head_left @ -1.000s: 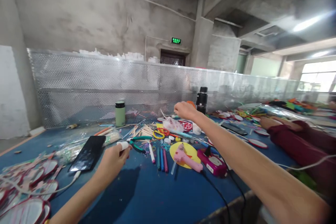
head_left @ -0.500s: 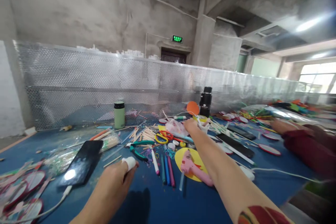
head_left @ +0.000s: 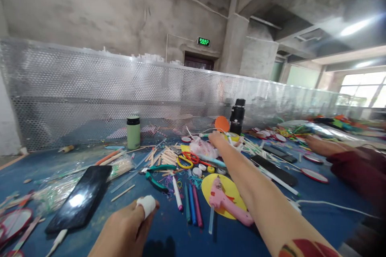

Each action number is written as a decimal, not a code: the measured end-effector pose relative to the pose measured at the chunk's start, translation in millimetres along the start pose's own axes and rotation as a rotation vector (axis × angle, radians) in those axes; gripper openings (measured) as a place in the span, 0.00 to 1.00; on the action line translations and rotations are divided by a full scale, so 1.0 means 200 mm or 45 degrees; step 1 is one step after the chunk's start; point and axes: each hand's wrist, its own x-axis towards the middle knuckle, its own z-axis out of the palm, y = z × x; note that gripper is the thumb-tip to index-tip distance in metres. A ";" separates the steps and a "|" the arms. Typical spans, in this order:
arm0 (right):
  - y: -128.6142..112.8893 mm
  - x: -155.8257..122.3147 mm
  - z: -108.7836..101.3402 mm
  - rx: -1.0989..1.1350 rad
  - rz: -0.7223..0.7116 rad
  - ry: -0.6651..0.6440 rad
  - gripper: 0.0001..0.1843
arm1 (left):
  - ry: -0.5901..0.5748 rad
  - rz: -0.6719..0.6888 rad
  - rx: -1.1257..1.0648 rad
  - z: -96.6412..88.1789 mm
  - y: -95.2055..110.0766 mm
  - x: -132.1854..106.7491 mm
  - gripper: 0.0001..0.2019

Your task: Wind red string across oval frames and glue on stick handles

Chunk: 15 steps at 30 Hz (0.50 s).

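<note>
My left hand [head_left: 126,225] is low over the near table with its fingers curled in; a white wrap [head_left: 146,204] covers one finger, and I see nothing held. My right arm stretches far forward, and my right hand [head_left: 217,139] is at the clutter beside a crumpled pinkish plastic bag [head_left: 203,147]. Its fingertips are hidden, so what they touch does not show. Under that forearm, a pink glue gun [head_left: 223,200] with a clear glue stick lies on a yellow disc [head_left: 208,184]. Left of it are several markers [head_left: 193,204], green-handled pliers [head_left: 157,180] and yellow-and-red scissors [head_left: 184,162].
A black phone [head_left: 81,198] on a cable lies at left, near a green bottle [head_left: 133,133]. Wooden sticks [head_left: 170,156] are heaped mid-table. A black flask [head_left: 238,116] stands before the perforated metal screen [head_left: 150,92]. At right, a co-worker's maroon sleeve [head_left: 350,168] reaches over.
The view has shifted slightly, so near things sit lower and farther out. My right hand stays at the back clutter, and my left hand remains low with its fingers curled.
</note>
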 end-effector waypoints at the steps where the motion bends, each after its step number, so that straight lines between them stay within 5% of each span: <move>1: -0.01 -0.01 -0.05 0.010 0.005 0.045 0.19 | -0.003 0.006 0.000 0.00 0.00 0.00 0.13; 6: -0.10 -0.08 -0.38 0.174 -0.088 0.211 0.18 | 0.025 -0.002 -0.041 0.04 0.00 0.00 0.13; 10: -0.31 -0.29 -0.61 0.429 -0.401 0.203 0.22 | 0.001 -0.153 -0.136 0.01 0.04 0.03 0.13; 13: -0.50 -0.59 -0.60 0.673 -0.650 0.199 0.27 | -0.006 -0.366 -0.336 -0.07 0.10 0.06 0.15; 15: -0.59 -0.81 -0.50 1.193 -0.803 0.109 0.29 | 0.062 -0.489 -0.601 -0.12 0.14 0.08 0.18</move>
